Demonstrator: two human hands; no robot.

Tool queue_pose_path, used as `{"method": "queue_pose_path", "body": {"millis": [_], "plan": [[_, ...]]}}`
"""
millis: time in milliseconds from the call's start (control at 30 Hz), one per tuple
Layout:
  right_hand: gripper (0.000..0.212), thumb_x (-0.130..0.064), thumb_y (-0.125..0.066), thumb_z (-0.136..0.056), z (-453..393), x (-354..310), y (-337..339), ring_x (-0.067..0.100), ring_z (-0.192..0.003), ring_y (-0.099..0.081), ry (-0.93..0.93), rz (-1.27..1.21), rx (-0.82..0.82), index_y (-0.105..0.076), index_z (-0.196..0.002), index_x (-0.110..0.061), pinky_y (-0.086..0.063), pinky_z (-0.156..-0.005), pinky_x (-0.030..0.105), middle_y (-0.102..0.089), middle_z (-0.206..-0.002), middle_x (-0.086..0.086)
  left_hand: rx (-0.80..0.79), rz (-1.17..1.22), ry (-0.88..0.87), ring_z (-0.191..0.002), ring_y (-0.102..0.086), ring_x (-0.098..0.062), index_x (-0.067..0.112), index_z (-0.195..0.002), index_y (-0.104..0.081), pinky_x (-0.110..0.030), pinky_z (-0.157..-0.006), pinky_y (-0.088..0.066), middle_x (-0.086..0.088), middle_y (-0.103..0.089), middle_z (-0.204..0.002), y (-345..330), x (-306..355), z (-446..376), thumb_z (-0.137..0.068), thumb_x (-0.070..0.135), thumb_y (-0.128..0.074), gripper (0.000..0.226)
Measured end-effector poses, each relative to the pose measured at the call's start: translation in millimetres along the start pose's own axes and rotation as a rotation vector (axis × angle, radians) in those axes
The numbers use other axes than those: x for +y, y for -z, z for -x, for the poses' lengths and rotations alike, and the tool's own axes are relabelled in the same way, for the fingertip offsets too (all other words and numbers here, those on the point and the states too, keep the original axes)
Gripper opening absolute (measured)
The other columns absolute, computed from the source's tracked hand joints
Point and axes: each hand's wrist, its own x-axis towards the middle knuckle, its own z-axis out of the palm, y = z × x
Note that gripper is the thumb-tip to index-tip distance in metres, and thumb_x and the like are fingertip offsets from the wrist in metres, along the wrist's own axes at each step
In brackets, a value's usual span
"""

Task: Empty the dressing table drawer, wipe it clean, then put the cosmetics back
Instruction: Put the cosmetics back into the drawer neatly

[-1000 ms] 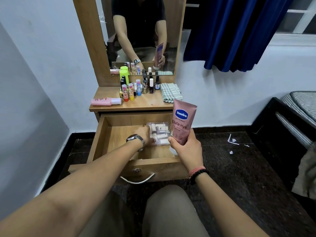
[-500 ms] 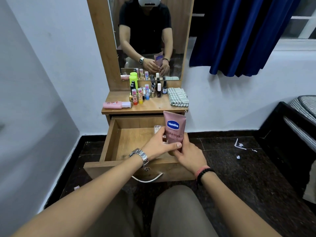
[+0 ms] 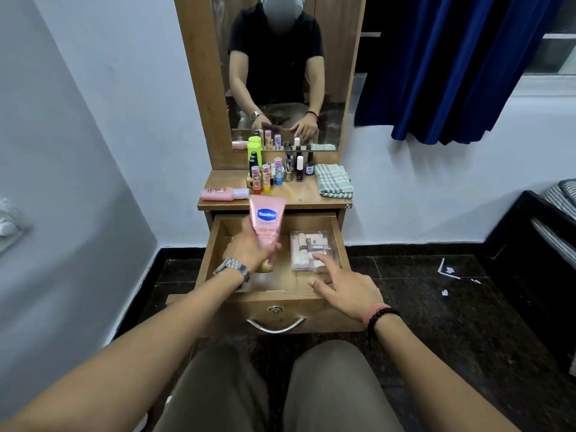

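1. Left hand (image 3: 249, 249) grips pink lotion tube (image 3: 266, 224), cap end down, over the left half of the open drawer (image 3: 280, 302).
2. Right hand (image 3: 346, 289) holds nothing, fingers (image 3: 322, 258) spread wide, tips at the near edge of the clear cosmetics box (image 3: 311, 249) in the drawer's right half.
3. Small bottles (image 3: 274, 171), lying pink bottle (image 3: 223, 193), folded cloth (image 3: 334, 180) on worktop (image 3: 296, 194).
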Motion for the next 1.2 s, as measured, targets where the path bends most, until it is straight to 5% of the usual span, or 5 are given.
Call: {"method": "queue_pose_path", "body": {"millis": [267, 600, 833, 1067, 1200], "plan": [[0.054, -0.062, -0.032, -0.093, -1, 0, -1, 0.006, -0.106, -0.063, 0.015, 0.01, 0.005, -0.024, -0.143, -0.043, -0.05, -0.089, 0.033, -0.056, -0.127, -0.025, -0.164, -0.301, 0.196, -0.133, -0.036, -0.033, 0.018, -0.15, 0.003, -0.04, -0.106, -0.035, -0.016, -0.021, -0.151, 7, -50, -12, -0.08, 0.035, -0.069, 0.103], [0.046, -0.059, -0.029, -0.096, 0, -1, 1, 0.005, -0.107, -0.061, 0.006, 0.041, -0.023, -0.034, -0.138, -0.043, -0.048, -0.089, 0.031, -0.059, -0.124, -0.024, -0.553, -0.859, -0.224, -0.134, -0.03, -0.031, 0.027, -0.139, -0.042, -0.038, -0.109, -0.03, -0.009, -0.024, -0.151, 6, -46, -16, -0.087, 0.032, -0.058, 0.054], [0.039, -0.057, -0.029, -0.097, 1, -3, 3, 0.005, -0.109, -0.06, 0.007, 0.059, -0.036, -0.042, -0.131, -0.042, -0.049, -0.088, 0.031, -0.063, -0.116, -0.023, -0.594, -0.943, -0.134, -0.133, -0.036, -0.03, 0.011, -0.149, -0.019, -0.035, -0.108, -0.035, -0.016, -0.028, -0.149, 1, -56, -21, -0.092, 0.019, -0.055, 0.068], [0.04, -0.058, -0.028, -0.097, 0, -4, 1, 0.005, -0.109, -0.061, 0.005, 0.068, -0.038, -0.043, -0.13, -0.043, -0.049, -0.087, 0.031, -0.063, -0.118, -0.024, -0.467, -0.859, -0.081, -0.119, -0.05, -0.029, 0.016, -0.129, -0.045, -0.037, -0.094, -0.042, -0.009, -0.047, -0.136, -2, -76, -34, -0.09, 0.018, -0.05, 0.039], [0.04, -0.059, -0.026, -0.097, 0, -5, 1, 0.005, -0.107, -0.061, 0.009, 0.074, -0.041, -0.044, -0.128, -0.044, -0.05, -0.086, 0.031, -0.063, -0.118, -0.025, -0.441, -0.817, -0.068, -0.138, -0.028, -0.033, 0.012, -0.147, -0.019, -0.045, -0.112, -0.03, -0.016, -0.022, -0.153, -3, -80, -30, -0.094, 0.017, -0.039, 0.057]]}}
